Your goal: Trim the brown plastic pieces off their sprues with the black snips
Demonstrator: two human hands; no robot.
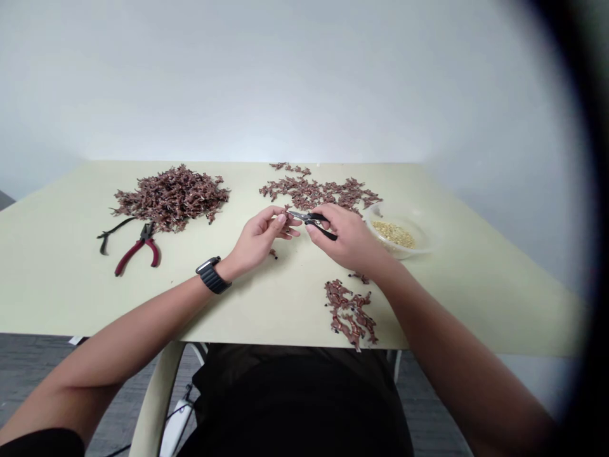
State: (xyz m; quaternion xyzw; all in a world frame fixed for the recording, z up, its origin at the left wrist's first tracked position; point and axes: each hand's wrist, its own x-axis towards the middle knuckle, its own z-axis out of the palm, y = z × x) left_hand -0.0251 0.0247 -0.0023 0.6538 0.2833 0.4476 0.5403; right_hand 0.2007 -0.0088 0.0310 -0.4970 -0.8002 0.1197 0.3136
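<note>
My left hand (260,238), with a dark watch on the wrist, pinches a small brown animal figurine (287,214) between thumb and fingers. My right hand (345,236) is closed around black-handled pliers (316,223). The pliers' metal jaws reach to the figurine; whether they grip part of it is too small to tell. Just below my left hand, another brown figurine (273,253) lies on the table. Beside my right hand stands a clear plastic bowl (419,247) holding many tiny gold-coloured pieces (394,233).
A large heap of brown figurines (174,198) lies at the back left, with red-handled pliers (137,249) and a black tool (111,235) before it. More figurines (323,192) spread across the back middle. A smaller group (349,311) lies near the table's front edge (266,343).
</note>
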